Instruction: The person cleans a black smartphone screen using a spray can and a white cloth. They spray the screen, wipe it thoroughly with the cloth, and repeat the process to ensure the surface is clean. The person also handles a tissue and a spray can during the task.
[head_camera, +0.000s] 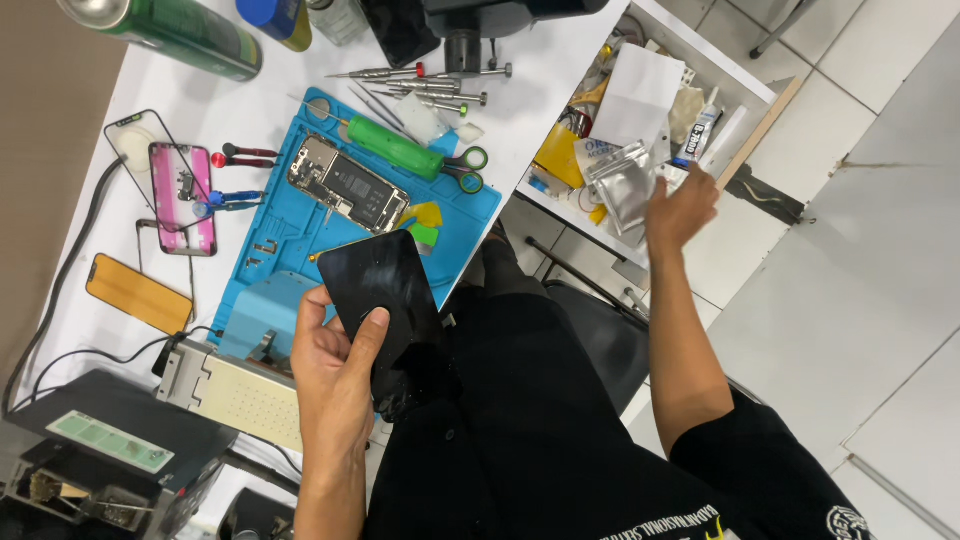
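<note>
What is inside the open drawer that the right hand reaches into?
The drawer holds silvery bags, a white sheet, a glue tube and yellow packets. Whatever lies beneath them is covered. The right hand hovers over it.

Phone screen (385, 290): glossy black glass. Work mat (290, 235): matt blue rubber. Screwdrivers (440, 85): bright metal. Pouch (625, 180): shiny silver foil. Tabletop (200, 110): smooth white.

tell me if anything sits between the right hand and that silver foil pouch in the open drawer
Nothing visible does. The right hand hovers at the drawer's front edge, right beside the silver foil pouch; the glue tube lies just beyond the fingers, not in between.
</note>
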